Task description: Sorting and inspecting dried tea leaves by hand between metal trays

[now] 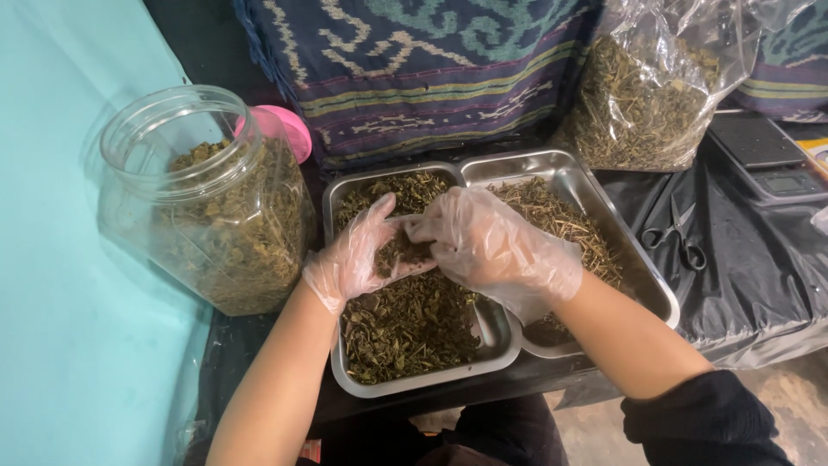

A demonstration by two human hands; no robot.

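Two steel trays sit side by side in front of me. The left tray (412, 382) holds dark dried leaves (405, 324). The right tray (604, 192) holds paler dried stems (556, 216). Both my hands wear thin clear plastic gloves. My left hand (358, 255) is cupped palm up over the left tray with a clump of dried leaves in it. My right hand (496, 246) reaches across from the right, and its fingertips pinch at that clump.
A large clear plastic jar (207, 203) of dried leaves stands open at the left, with a pink lid (289, 129) behind it. A clear bag of dried herb (647, 95) leans at the back right. Black scissors (677, 237) and a digital scale (763, 155) lie on black plastic sheeting.
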